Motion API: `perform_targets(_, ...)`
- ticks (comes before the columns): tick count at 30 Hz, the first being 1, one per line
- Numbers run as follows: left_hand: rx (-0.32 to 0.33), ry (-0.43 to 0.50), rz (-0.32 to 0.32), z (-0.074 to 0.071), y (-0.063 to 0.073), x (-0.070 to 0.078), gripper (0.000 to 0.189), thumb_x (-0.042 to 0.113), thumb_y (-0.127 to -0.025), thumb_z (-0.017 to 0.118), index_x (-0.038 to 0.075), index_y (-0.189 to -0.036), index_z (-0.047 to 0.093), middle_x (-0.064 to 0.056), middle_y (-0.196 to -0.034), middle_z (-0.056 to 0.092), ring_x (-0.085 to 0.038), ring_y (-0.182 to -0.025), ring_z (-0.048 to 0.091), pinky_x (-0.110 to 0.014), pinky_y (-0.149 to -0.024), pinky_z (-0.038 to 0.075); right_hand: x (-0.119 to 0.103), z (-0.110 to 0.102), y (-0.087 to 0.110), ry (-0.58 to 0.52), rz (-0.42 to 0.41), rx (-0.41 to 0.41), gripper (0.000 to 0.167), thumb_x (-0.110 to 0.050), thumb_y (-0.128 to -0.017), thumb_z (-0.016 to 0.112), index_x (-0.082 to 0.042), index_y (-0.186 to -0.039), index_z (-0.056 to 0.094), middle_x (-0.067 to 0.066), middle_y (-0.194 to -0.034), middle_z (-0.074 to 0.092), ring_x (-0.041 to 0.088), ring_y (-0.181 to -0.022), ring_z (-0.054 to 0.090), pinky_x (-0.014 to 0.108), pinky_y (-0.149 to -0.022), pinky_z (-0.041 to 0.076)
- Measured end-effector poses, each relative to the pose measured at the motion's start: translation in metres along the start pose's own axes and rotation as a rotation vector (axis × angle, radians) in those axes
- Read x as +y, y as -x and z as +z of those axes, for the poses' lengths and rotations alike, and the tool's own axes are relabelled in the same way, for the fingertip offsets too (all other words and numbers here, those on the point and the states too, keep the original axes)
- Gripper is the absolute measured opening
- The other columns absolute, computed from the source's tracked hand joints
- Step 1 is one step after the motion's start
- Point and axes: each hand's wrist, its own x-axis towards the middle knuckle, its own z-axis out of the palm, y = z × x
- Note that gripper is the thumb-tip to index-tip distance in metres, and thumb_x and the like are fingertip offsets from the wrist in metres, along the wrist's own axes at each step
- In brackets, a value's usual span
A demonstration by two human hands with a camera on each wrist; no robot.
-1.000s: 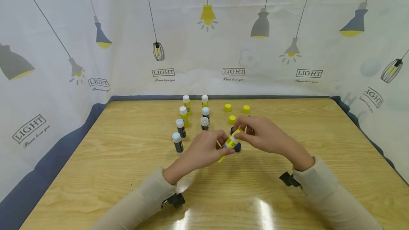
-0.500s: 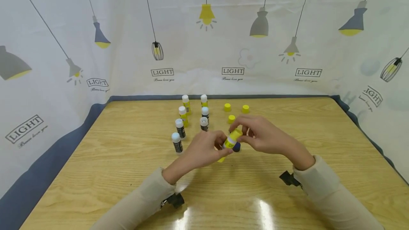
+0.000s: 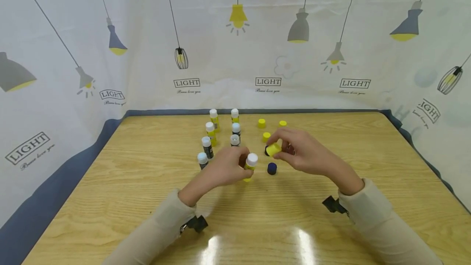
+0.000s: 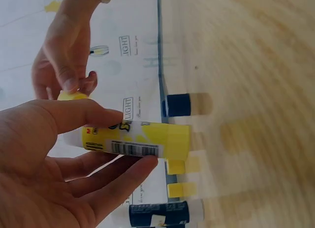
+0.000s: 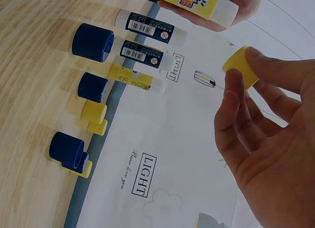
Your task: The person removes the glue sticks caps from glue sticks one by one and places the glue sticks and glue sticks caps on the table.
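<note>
My left hand [image 3: 222, 169] grips a yellow glue stick [image 4: 147, 139] between thumb and fingers, with its white top bare and pointing up. In the left wrist view, the stick's yellow base is close over the table. My right hand [image 3: 305, 152] pinches a yellow cap [image 5: 240, 66] between thumb and fingertips, held apart from the stick, to its right. Below it on the table stands a dark blue cap [image 3: 272, 169]. Another dark cap is partly hidden behind the pinched one. Farther back are several yellow caps, among them a near one [image 3: 266, 137].
Left of the hands, glue sticks stand upright in two columns: yellow ones [image 3: 214, 122] at the back and dark blue ones [image 3: 207, 149] nearer, all with white tops. The wooden table [image 3: 121, 191] ends at a lamp-printed cloth [image 3: 220, 60] behind.
The yellow cap has come off the glue stick and stays in my right hand. My left hand has moved left and tipped the stick from slanted to nearly upright.
</note>
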Motion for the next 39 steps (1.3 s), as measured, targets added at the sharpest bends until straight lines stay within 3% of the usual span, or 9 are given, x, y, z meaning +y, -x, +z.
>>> perform_targets(9,0.047,-0.069,-0.054,-0.017,0.004,-0.005,0.02,0.013,-0.086,0.083,0.01,-0.102,0.071,-0.001,-0.092,0.071,-0.014,-0.078,0.062,-0.032,-0.071,0.051,0.004,0.003,0.0,0.024,0.032,-0.025,0.029,-0.007,-0.09,0.08,-0.012,-0.115,0.069,-0.002,-0.106,0.069,0.003,-0.067,0.054,0.024,-0.062,0.051)
perform_targets(17,0.107,-0.104,-0.037,-0.021,0.005,-0.008,0.02,0.003,-0.084,0.079,0.009,-0.098,0.067,-0.003,-0.095,0.072,-0.014,-0.081,0.064,-0.032,-0.072,0.054,0.006,0.005,0.002,0.03,0.055,-0.023,0.029,-0.01,-0.09,0.081,-0.016,-0.115,0.069,-0.003,-0.105,0.069,0.003,-0.067,0.054,0.024,-0.062,0.051)
perform_targets(31,0.091,-0.127,-0.043,-0.016,0.003,-0.016,0.021,0.005,-0.083,0.085,0.008,-0.097,0.071,-0.008,-0.1,0.076,-0.022,-0.094,0.072,-0.04,-0.081,0.06,0.007,0.008,-0.002,0.068,0.021,-0.008,0.03,-0.01,-0.087,0.083,-0.016,-0.113,0.07,-0.003,-0.106,0.071,0.002,-0.066,0.054,0.023,-0.062,0.05)
perform_targets(39,0.089,-0.118,-0.069,-0.02,0.004,-0.017,0.02,0.008,-0.084,0.084,0.009,-0.098,0.071,-0.008,-0.101,0.076,-0.02,-0.091,0.071,-0.037,-0.081,0.059,0.01,0.01,-0.002,0.065,0.027,-0.022,0.028,-0.011,-0.088,0.083,-0.016,-0.113,0.07,-0.003,-0.106,0.071,0.002,-0.068,0.056,0.023,-0.063,0.051)
